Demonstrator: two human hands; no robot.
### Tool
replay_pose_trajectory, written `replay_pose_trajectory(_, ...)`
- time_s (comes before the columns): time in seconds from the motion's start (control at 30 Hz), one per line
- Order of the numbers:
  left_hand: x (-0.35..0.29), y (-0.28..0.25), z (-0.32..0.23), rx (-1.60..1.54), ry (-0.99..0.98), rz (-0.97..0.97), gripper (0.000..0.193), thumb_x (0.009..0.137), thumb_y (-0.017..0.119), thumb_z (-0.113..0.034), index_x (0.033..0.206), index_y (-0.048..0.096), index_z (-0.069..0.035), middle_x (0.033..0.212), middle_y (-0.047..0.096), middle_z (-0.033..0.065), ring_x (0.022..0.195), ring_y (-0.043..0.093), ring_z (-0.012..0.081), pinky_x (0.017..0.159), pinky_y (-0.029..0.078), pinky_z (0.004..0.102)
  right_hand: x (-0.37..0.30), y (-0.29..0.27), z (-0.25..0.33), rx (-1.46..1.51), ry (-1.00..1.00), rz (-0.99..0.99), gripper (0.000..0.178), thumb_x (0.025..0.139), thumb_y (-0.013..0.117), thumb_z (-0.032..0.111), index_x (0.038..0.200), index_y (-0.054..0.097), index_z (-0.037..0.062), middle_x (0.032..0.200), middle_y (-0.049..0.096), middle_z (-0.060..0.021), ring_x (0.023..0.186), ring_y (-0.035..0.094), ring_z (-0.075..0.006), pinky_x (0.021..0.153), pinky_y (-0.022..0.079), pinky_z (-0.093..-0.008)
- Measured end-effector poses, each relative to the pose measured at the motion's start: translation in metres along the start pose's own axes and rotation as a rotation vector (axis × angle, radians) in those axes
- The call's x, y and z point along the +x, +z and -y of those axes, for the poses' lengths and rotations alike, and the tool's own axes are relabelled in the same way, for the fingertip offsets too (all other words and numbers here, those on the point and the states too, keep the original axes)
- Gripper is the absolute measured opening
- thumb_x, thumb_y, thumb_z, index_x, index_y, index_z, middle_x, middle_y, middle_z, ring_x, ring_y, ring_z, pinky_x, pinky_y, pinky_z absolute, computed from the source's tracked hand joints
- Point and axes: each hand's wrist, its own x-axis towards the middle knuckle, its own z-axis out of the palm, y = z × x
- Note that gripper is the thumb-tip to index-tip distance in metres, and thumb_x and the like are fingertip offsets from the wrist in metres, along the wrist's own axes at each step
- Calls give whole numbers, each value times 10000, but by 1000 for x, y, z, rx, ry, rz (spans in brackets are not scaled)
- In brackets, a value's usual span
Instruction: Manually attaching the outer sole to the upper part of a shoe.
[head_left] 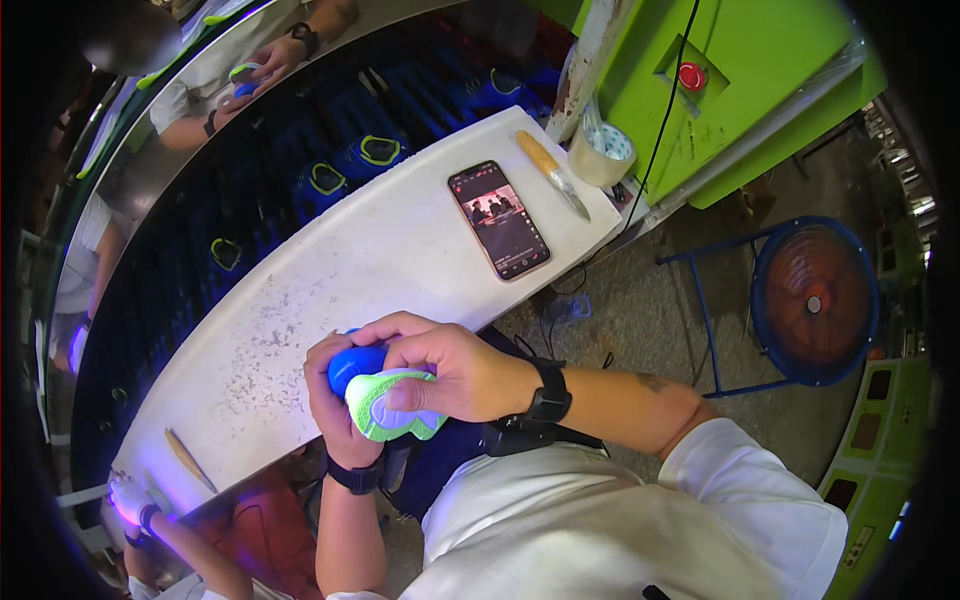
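I hold a small shoe (385,400) with a blue upper and a bright green sole at the near edge of a white work shelf (330,290). My left hand (335,405) grips it from below and behind, wrapped around the blue upper. My right hand (450,365) clasps it from above, thumb pressed along the green sole. Both wrists wear black bands. The shoe lies sideways, sole facing me.
A phone (498,219) with a lit screen, a knife (552,172) and a tape roll (601,152) lie at the shelf's far end. Beyond is a dark conveyor (250,200) carrying blue shoes. Other people's hands (262,62) work nearby. A green machine (740,80) and fan (812,300) stand right.
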Motion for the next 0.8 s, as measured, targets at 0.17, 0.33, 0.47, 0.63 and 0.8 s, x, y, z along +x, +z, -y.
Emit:
replay_pose_trajectory(0.17, -9, -14, -44, 159, -121, -52, 569, 1010, 489, -504, 1208, 545, 27, 1201, 570, 176, 1105, 563, 275, 972, 436, 385, -4, -9, 6, -39, 51, 8, 212, 884, 771, 181, 937, 686, -6, 1377, 549, -164, 1197, 588, -236, 1002, 470, -360)
replay_pose_trajectory(0.33, -33, -7, -62, 204, -23, -11, 368, 902, 704, -353, 1003, 598, -15, 1344, 457, 244, 1164, 528, 314, 974, 437, 402, -5, -1, -3, -103, 1, 35, 219, 857, 795, 181, 910, 673, 8, 1377, 555, -174, 1249, 552, -252, 1027, 451, -376)
replay_pose_trajectory(0.47, -42, -2, -55, -52, -124, -71, 330, 809, 824, -205, 904, 559, -33, 1338, 500, 205, 1060, 562, 227, 951, 451, 357, -15, -3, -9, -67, 34, -13, 308, 830, 826, 208, 914, 590, 30, 1348, 561, -211, 1224, 560, -262, 1024, 446, -371)
replay_pose_trajectory(0.63, -58, -4, -42, -134, -113, -87, 373, 754, 882, -133, 907, 563, -14, 1323, 530, 213, 990, 579, 183, 912, 487, 328, -28, -3, -14, -241, -40, 53, 377, 811, 849, 201, 940, 548, 13, 1314, 558, -221, 1331, 514, -378, 1109, 406, -459)
replay_pose_trajectory(0.8, -71, -10, -41, -93, -30, -38, 379, 756, 889, -145, 924, 580, -4, 1322, 534, 261, 1106, 631, 263, 927, 528, 364, -31, -1, -17, -286, -105, 65, 371, 814, 849, 212, 917, 539, 36, 1289, 584, -221, 1317, 530, -405, 1092, 423, -485)
